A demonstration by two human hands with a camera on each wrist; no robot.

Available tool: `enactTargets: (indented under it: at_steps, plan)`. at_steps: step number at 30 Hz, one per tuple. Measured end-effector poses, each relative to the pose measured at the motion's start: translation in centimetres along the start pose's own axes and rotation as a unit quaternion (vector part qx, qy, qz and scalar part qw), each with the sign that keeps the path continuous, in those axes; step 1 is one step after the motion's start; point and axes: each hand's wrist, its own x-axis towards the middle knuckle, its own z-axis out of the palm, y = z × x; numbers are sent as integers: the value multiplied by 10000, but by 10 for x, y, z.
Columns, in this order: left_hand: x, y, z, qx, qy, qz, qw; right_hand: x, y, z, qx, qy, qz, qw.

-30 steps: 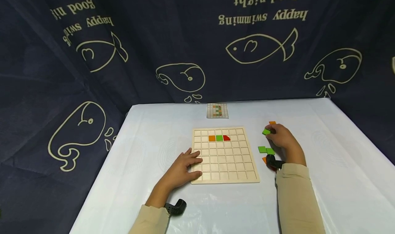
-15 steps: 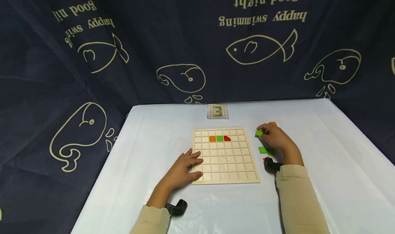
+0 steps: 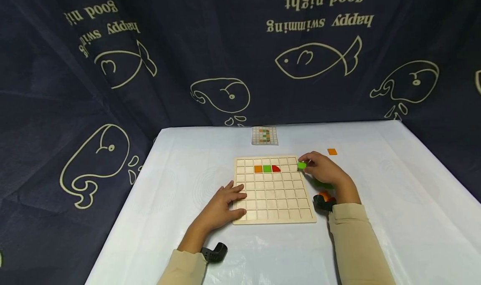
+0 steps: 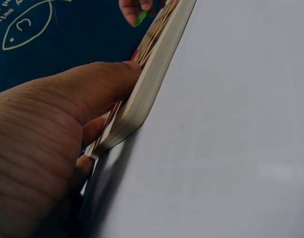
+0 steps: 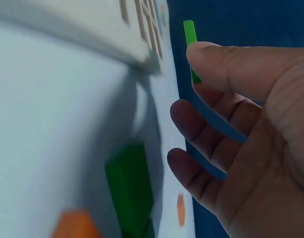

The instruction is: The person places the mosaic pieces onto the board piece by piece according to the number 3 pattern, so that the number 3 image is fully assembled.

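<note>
One green tile point(image 3: 302, 165) pinched in the right hand point(image 3: 324, 168), left hand point(image 3: 221, 205) spread across the board point(image 3: 278, 193), probably to steady it.

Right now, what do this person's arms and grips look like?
The left sleeve and right sleeve are long and plain beige. Past the cuffs are a left black wrist device and a right black wrist device. The left grip and right grip are bare, without gloves.
</note>
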Motion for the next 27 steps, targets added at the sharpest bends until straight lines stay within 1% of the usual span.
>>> enactTargets:
  at_steps: [5, 11, 19, 27]
  plan:
    - [0, 0, 0, 15, -4, 8, 10000, 3, -12, 9, -17, -95, -280, 9996]
    - [0, -1, 0, -15, -12, 8, 10000, 7, -20, 19, -79, -290, -550, 9980]
    - [0, -1, 0, -120, -18, 15, 9999, 11, -29, 29, 88, -525, -548, 9971]
    - [0, -2, 0, -54, -1, 25, 10000, 15, -35, 37, 128, -760, -818, 9937]
